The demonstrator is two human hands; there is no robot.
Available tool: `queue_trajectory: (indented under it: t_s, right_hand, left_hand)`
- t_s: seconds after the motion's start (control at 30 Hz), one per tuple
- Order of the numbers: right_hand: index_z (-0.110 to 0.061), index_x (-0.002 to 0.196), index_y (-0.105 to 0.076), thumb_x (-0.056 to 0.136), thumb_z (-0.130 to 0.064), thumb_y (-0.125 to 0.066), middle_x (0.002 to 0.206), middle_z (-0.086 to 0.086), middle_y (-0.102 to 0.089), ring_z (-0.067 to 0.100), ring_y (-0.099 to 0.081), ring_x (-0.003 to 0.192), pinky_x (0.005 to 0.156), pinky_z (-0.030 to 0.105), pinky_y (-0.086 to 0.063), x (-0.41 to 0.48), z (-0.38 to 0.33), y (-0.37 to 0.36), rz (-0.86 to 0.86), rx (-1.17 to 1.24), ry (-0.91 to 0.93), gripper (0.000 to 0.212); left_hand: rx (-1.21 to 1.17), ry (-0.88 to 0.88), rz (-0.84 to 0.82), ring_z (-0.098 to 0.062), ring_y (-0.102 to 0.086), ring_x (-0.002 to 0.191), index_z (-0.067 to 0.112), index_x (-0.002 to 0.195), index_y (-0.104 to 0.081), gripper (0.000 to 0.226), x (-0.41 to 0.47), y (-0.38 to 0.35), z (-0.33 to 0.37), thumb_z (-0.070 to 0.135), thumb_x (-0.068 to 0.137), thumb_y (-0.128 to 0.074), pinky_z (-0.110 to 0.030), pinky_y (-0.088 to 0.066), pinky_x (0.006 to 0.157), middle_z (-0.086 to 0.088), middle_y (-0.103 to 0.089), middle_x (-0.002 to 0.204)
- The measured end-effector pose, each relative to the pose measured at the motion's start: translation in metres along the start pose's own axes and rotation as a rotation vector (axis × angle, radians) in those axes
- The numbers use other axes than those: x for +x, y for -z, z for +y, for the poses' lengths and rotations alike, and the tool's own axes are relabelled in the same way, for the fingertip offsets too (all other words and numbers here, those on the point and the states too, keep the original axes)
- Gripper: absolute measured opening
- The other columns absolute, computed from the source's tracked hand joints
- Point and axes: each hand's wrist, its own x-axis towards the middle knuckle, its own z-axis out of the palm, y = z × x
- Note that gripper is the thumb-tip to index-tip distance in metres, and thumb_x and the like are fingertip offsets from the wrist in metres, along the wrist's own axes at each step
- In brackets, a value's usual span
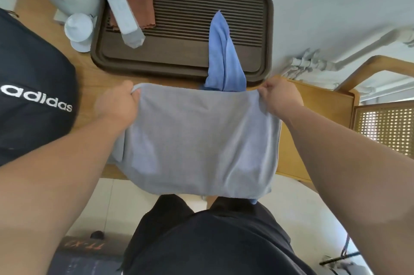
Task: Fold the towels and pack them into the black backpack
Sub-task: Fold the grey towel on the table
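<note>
Three towels [197,140], one backpack [33,68], one tray [179,57]

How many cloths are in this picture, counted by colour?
Grey towel: 1
Blue towel: 1
Brown cloth: 1
Total: 3
The blue scrap showing below the grey towel's near edge is counted with the blue towel; whether it is a separate piece cannot be told.

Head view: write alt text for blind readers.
The left hand and right hand pinch far corners of a grey cloth towel held over the wooden table. A blue cloth towel lies across a dark slatted tray; black fabric backpack at left.
</note>
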Motion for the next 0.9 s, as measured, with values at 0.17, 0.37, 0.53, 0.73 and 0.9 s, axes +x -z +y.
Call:
queue_trajectory:
  t_s: [0.17, 0.37, 0.53, 0.73, 0.9]
  right_hand:
    - [-0.021, 0.118, -0.057, 0.098, -0.037, -0.051, 0.122, 0.008, -0.055, 0.033, -0.051, 0.112, 0.088, 0.043, -0.043, -0.009, 0.000, -0.014, 0.192, -0.119, 0.072, 0.026]
    - [-0.025, 0.122, -0.056, 0.090, -0.049, -0.060, 0.124, 0.004, -0.050, 0.029, -0.045, 0.116, 0.101, 0.046, -0.036, -0.075, -0.027, -0.056, 0.266, -0.186, 0.417, 0.040]
    - [-0.038, 0.147, -0.032, 0.092, -0.061, -0.049, 0.159, 0.005, -0.019, 0.032, -0.020, 0.146, 0.117, 0.050, -0.019, -0.116, -0.051, -0.099, -0.095, -0.358, 0.535, 0.061]
    - [-0.047, 0.156, 0.001, 0.091, -0.068, -0.042, 0.165, 0.001, 0.025, 0.034, 0.025, 0.150, 0.119, 0.064, 0.004, -0.133, -0.058, -0.130, -0.303, -0.518, 0.389, 0.080]
    - [-0.048, 0.156, -0.001, 0.094, -0.060, -0.048, 0.167, -0.003, 0.018, 0.032, 0.021, 0.152, 0.121, 0.061, 0.000, -0.134, -0.065, -0.128, -0.316, -0.554, 0.310, 0.079]
  left_hand:
    - [0.030, -0.020, 0.045, -0.036, -0.053, 0.104, 0.018, 0.112, -0.054, 0.031, 0.008, 0.015, 0.011, 0.045, 0.098, -0.054, -0.048, -0.045, 0.082, -0.013, -0.057, 0.110]
    - [0.105, 0.086, -0.078, -0.039, -0.044, 0.124, 0.024, 0.135, -0.045, 0.056, -0.043, -0.009, 0.004, 0.049, 0.089, -0.062, -0.049, -0.040, 0.102, -0.013, -0.048, 0.134]
    - [0.025, 0.202, -0.122, -0.036, -0.035, 0.130, 0.030, 0.137, -0.038, 0.067, -0.089, -0.029, -0.027, 0.050, 0.080, -0.067, -0.049, -0.035, 0.106, -0.009, -0.031, 0.152]
    - [-0.068, 0.232, -0.123, -0.037, -0.035, 0.134, 0.023, 0.151, -0.030, 0.094, -0.106, -0.039, -0.077, 0.057, 0.075, -0.074, -0.048, -0.035, 0.107, -0.009, -0.034, 0.152]
    - [-0.074, 0.119, -0.210, -0.037, -0.039, 0.135, 0.023, 0.153, -0.028, 0.105, -0.098, -0.039, -0.117, 0.070, 0.070, -0.073, -0.050, -0.040, 0.106, -0.010, -0.037, 0.151]
